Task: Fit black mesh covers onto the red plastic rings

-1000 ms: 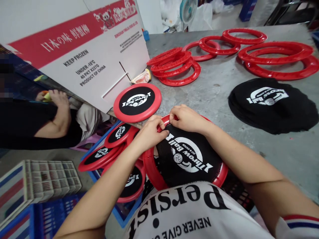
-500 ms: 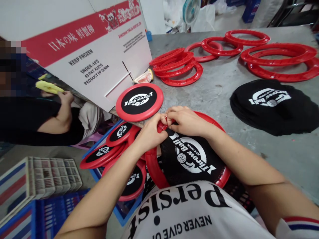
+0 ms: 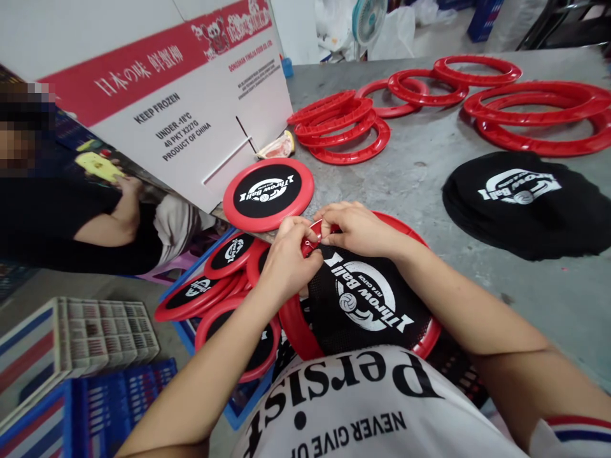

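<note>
A red plastic ring [image 3: 294, 323] with a black printed mesh cloth [image 3: 365, 299] laid over it rests against my chest at the table's near edge. My left hand [image 3: 287, 257] pinches the ring's far rim, fingers closed on it and the cloth edge. My right hand [image 3: 356, 228] meets it from the right, fingers also closed on the same rim and cloth. A finished red disc with black centre [image 3: 268, 193] lies on the table just beyond my hands.
Several bare red rings [image 3: 344, 124] lie at the back, larger ones [image 3: 539, 108] at the far right. A stack of black cloths [image 3: 525, 203] sits right. A blue crate of finished discs [image 3: 210, 286] is below left. A cardboard box [image 3: 167, 95] stands left; another person [image 3: 71, 222] sits there.
My two hands drew closer together on the ring's far rim, the left moving up and right. The seated person raised a yellow object.
</note>
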A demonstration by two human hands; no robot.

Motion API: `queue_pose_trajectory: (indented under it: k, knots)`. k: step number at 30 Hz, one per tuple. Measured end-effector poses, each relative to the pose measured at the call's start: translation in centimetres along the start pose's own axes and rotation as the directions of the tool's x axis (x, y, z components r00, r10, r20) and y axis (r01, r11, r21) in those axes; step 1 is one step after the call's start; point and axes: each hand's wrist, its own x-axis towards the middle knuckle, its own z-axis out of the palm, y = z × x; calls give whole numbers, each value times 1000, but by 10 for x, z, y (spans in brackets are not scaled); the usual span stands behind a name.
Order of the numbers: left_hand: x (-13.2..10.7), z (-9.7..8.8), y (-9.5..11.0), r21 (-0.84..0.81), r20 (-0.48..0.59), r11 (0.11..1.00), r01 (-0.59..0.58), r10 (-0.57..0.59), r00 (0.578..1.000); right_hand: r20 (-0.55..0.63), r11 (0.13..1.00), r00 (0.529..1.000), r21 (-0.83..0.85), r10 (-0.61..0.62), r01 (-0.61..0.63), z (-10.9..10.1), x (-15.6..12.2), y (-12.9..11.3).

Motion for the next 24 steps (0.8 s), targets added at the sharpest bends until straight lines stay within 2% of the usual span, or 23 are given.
queue_pose_trajectory:
  k: [8, 13, 24]
  knots:
    - [2, -2, -7, -118, 40, 992, 47, -42, 998, -12, 1000, 1000, -9, 8, -8, 1, -1, -1]
    - [5, 0, -11, -199, 24, 978, 66, -63, 998, -19, 999, 1000, -35, 23, -23, 3, -2, -3]
    - [10, 5, -18, -281, 58, 952, 123, -111, 992, -20, 984, 996, -157, 87, -90, 8, 1, -6]
